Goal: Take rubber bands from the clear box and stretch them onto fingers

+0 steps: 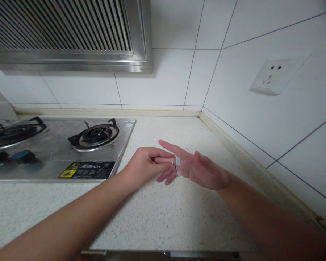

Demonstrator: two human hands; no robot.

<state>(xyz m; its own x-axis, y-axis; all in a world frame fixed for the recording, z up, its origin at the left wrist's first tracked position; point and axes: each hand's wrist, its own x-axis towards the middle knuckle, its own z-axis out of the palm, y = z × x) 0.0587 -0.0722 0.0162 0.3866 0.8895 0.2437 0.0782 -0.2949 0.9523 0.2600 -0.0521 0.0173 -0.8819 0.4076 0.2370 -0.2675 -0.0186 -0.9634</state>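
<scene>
Both my hands meet above the speckled countertop (163, 217), just right of the gas stove. My right hand (198, 166) is stretched out flat with fingers pointing left; pale rings (177, 161), one light green and one pinkish, sit on its middle fingers. My left hand (143, 165) is curled, its fingertips pinched round one of the right hand's fingers close to the rings. Neither hand touches the counter.
A steel gas stove (57, 152) with two burners, dark knobs and a yellow warning label lies at the left. A range hood (70, 36) hangs above it. White tiled walls form a corner, with a power socket (274, 76) on the right wall.
</scene>
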